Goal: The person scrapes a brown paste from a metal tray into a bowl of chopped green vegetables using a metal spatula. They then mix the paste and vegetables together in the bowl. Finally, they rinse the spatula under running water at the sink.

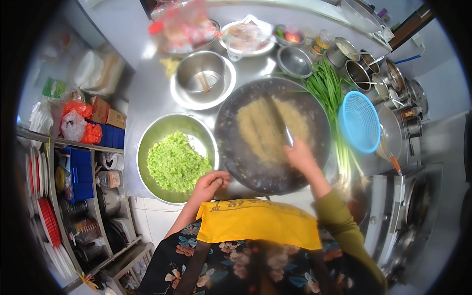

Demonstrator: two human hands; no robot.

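Observation:
My right hand point(299, 154) grips the handle of a cleaver point(277, 118), whose blade is blurred above a flat layer of finely chopped tan food point(254, 129). That food lies on a round dark chopping board point(236, 166); what it is I cannot tell. My left hand point(211, 184) holds nothing, its fingers loosely curled, between the board and a large metal bowl point(148, 134). In the bowl sits a heap of finely chopped light-green vegetable point(177, 162).
Long green scallions point(332, 103) lie right of the board, beside a blue plastic basket point(358, 121). Behind stands a steel pot point(201, 70) in a white basin point(226, 88). Several metal pots point(357, 75) line the right; a shelf rack point(96, 147) stands left.

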